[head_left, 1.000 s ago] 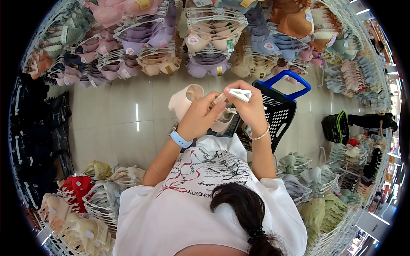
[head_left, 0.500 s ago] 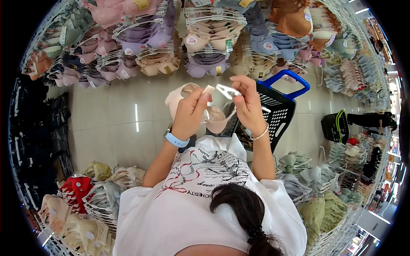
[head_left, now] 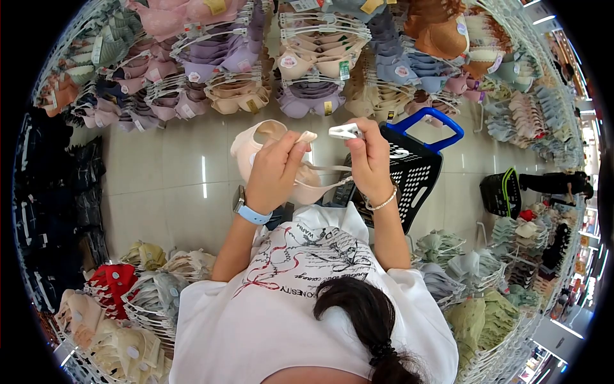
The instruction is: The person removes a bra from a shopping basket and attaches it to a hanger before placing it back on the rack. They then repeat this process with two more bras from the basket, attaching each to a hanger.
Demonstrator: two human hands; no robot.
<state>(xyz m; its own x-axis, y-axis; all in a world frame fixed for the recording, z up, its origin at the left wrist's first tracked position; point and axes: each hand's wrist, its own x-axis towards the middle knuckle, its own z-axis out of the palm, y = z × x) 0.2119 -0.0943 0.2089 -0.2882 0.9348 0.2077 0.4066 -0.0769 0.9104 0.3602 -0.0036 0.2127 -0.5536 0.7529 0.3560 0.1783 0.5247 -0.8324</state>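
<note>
The left hand point(head_left: 272, 174) is closed on a beige bra point(head_left: 254, 146), thumb and forefinger pinching the strap end point(head_left: 307, 136) up into the air while the other fingers bunch the cups against the palm. The right hand point(head_left: 369, 161) is closed in a narrow pinch on the white clip point(head_left: 344, 132) of a plastic hanger, whose thin bar point(head_left: 327, 185) runs back under the cups. Strap end and clip are level and near each other but apart, both raised in front of the chest, probably so the small parts can be seen and lined up. The bra's cups hang loose between the two wrists, held by the left hand. A blue-banded watch point(head_left: 247, 210) sits on the left wrist and a bead bracelet point(head_left: 384, 204) on the right. Just behind the right hand stands a black shopping basket point(head_left: 416, 176) with a blue handle point(head_left: 436, 121) up, seemingly parked within arm's reach on the glossy tiled floor point(head_left: 166, 173). Beyond it, racks of bras on white hangers point(head_left: 310, 61) fill the far side, and more racks point(head_left: 128, 301) lie beside the person. A second black basket point(head_left: 501, 192) sits well apart to the right.
</note>
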